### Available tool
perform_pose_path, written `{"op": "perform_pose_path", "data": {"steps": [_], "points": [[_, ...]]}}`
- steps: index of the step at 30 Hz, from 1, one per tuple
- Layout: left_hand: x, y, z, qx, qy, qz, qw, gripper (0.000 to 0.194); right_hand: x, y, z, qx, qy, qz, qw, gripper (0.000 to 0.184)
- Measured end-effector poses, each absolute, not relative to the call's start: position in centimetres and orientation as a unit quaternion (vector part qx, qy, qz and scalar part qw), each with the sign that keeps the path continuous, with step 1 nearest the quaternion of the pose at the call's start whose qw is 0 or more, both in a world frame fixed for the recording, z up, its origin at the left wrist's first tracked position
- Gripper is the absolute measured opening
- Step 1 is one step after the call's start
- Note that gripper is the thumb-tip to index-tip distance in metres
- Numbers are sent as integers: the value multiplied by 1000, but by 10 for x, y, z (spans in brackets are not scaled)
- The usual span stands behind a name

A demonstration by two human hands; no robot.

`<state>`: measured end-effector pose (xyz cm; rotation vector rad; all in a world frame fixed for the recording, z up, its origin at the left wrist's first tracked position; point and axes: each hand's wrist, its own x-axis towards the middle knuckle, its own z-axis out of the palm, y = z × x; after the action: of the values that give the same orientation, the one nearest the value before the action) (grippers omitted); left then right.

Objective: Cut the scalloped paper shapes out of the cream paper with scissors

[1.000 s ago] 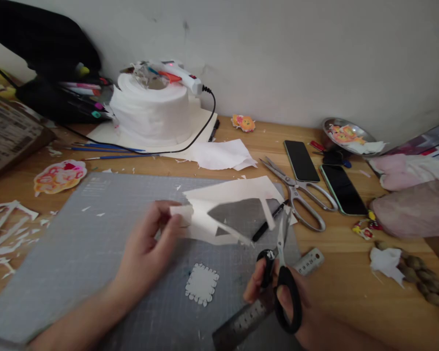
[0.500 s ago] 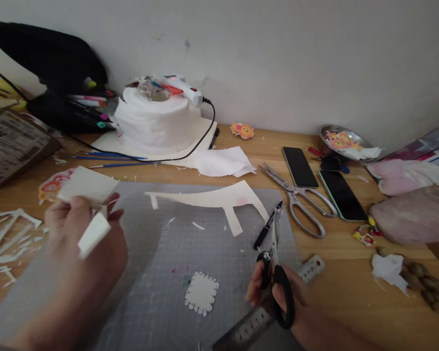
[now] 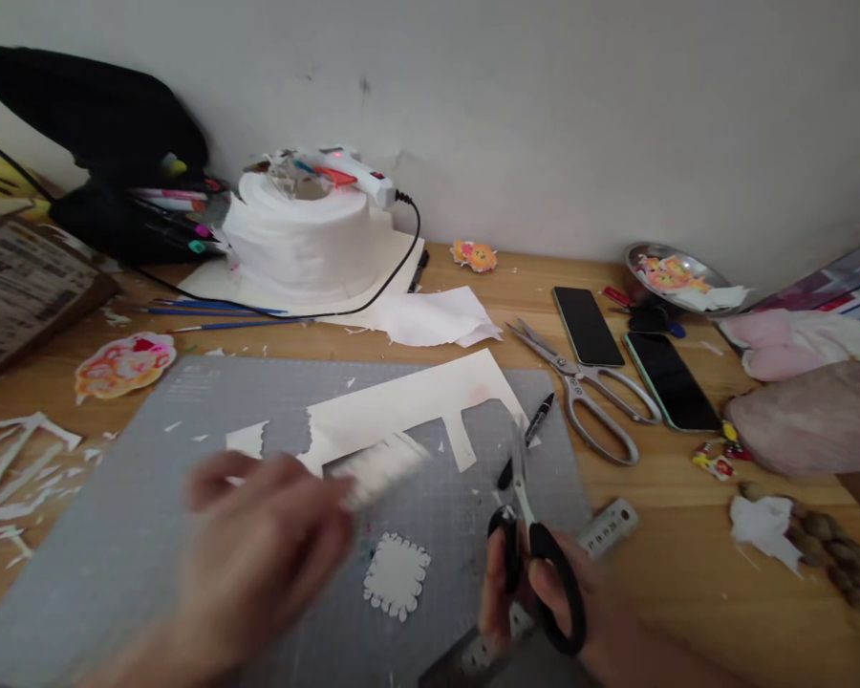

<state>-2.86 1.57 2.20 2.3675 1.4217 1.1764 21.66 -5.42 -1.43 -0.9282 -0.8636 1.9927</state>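
My left hand [image 3: 265, 554], smeared by motion, is over the middle of the grey cutting mat [image 3: 293, 631]. Its fingers are pinched on a blurred piece of white paper [image 3: 387, 468] that sticks out to the right. My right hand [image 3: 580, 583] holds black-handled scissors [image 3: 523, 516], blades pointing away from me and slightly apart. Beyond the hands lies a cut white paper sheet [image 3: 401, 397] with a notched lower edge. A smaller paper scrap [image 3: 247, 439] is left of it, partly behind my left hand. Nearer me rests a white square with a scalloped edge [image 3: 397, 576].
A metal ruler [image 3: 609, 528] passes under my right hand, and a black pen [image 3: 537, 425] lies by the blades. Large metal scissors [image 3: 580, 382] and two phones [image 3: 588, 327] are to the right. A glue gun [image 3: 358, 177] sits on a white roll [image 3: 301, 248] at the back.
My left hand has swung right from the mat's left side to its middle, still with paper. A scrap now lies on the mat's left part. The scissors have shifted slightly left and nearer.
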Motion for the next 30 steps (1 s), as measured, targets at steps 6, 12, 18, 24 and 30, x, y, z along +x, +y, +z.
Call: {"op": "perform_pose_path", "data": {"steps": [6, 12, 18, 24, 30], "points": [[2, -14, 13, 858, 379, 244, 246, 18, 220, -58, -8, -380, -383, 794, 279, 59], [-2, -3, 3, 728, 441, 262, 456, 6, 217, -51, 2, -198, -270, 912, 238, 71], [2, 0, 7, 608, 451, 300, 580, 6, 220, -47, 8, -260, -303, 888, 228, 68], [2, -1, 5, 567, 456, 280, 626, 16, 225, -48, -1, -293, -281, 887, 221, 62], [2, 0, 0, 553, 406, 309, 659, 23, 232, -60, -73, -260, -278, 906, 183, 58]]}}
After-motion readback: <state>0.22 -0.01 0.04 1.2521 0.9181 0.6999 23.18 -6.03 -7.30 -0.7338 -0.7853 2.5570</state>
